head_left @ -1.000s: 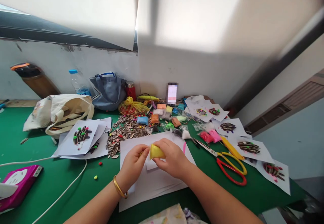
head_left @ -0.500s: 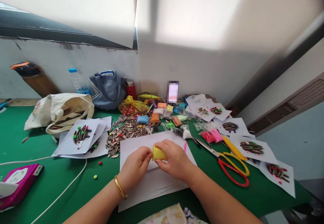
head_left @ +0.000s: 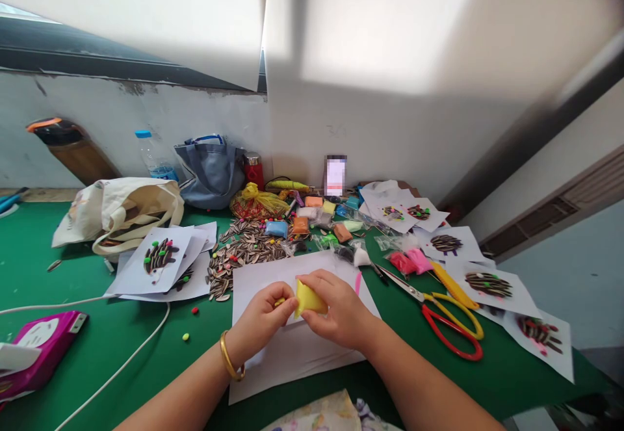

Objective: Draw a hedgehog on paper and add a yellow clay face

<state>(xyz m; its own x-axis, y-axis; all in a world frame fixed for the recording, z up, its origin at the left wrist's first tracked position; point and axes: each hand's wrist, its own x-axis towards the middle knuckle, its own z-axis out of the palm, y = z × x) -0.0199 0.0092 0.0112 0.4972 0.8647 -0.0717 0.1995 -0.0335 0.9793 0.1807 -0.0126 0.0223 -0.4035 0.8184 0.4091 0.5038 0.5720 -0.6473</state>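
Note:
My right hand point(head_left: 344, 311) is closed around a yellow packet of modelling clay point(head_left: 311, 298), thumb below and fingers over the top. Beside its left end, my left hand point(head_left: 263, 314) is pinched shut, with a small bit of yellow clay point(head_left: 279, 301) showing between thumb and fingers. Both hands hover over white paper point(head_left: 273, 372) on the green tabletop. A pink strip point(head_left: 358, 283) lies on the sheet's right part. Just behind the paper is a heap of striped sunflower seeds point(head_left: 248, 249).
Scissors point(head_left: 455, 327) with red and yellow handles lie to the right, near pink clay point(head_left: 418, 261). Seed hedgehog pictures point(head_left: 490, 283) line both sides. Coloured clay packets point(head_left: 301, 225), a cloth bag point(head_left: 117, 213) and a phone point(head_left: 335, 176) stand behind. A white cable point(head_left: 121, 366) crosses the left.
My left hand has drawn slightly away from the packet's end, and a bit of yellow now shows in its fingers. The packet has tilted a little in my right hand.

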